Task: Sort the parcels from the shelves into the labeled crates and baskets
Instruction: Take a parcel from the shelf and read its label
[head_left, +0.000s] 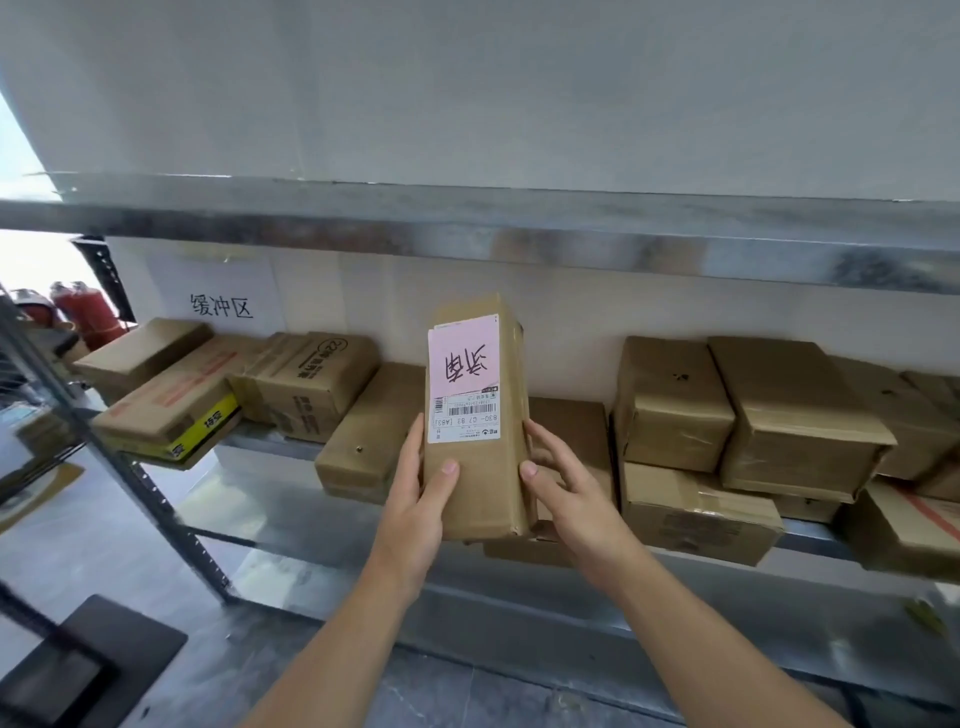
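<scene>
A long brown cardboard parcel (480, 483) with a pink shipping label stands upright in front of the metal shelf (291, 512). My left hand (418, 506) grips its lower left side, thumb across the front face. My right hand (563, 491) holds its lower right edge, thumb on the front corner and fingers behind. The label carries handwritten characters and a barcode, seen upside down.
Several brown parcels lie on the shelf: a group at the left (306, 384) under a paper sign (221, 304), a stack at the right (748, 415). An upper shelf beam (519, 236) runs overhead. A black upright (156, 493) and red extinguishers (85, 312) are at the left.
</scene>
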